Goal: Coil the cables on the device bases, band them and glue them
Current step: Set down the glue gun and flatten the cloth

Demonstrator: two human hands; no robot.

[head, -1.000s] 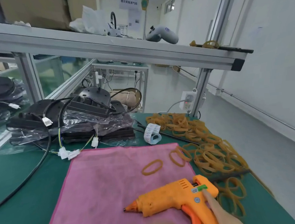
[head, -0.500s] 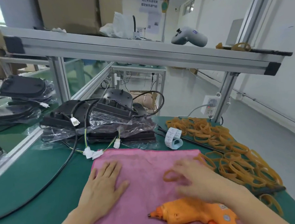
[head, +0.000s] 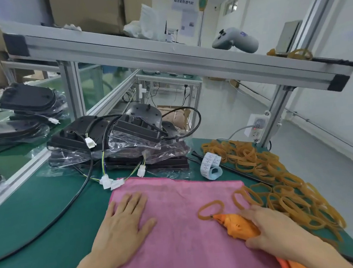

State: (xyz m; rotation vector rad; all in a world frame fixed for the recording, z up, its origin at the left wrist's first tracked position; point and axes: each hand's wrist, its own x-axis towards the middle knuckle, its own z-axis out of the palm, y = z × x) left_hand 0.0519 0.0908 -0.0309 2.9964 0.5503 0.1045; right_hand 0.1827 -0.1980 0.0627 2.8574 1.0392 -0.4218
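Several black device bases [head: 116,138] in clear bags lie stacked behind a pink cloth [head: 179,228], with black cables and white connectors [head: 109,182] trailing onto the green table. My left hand [head: 123,224] rests flat on the cloth's left part, fingers straight. My right hand [head: 272,230] lies over an orange glue gun [head: 235,224], fingers curled round its body; the nozzle touches a single rubber band [head: 210,209] on the cloth. A large heap of rubber bands [head: 270,179] covers the table's right side.
A roll of white labels [head: 211,166] stands behind the cloth. An aluminium shelf [head: 165,58] crosses overhead with a grey controller [head: 235,40] on it. More bagged bases [head: 22,112] sit at the far left behind a frame rail. A power socket [head: 256,127] is by the right post.
My right hand has come back from the rubber band on the cloth and now lies over the glue gun, which has slid up so its nozzle meets the band. My left hand stays flat on the cloth.
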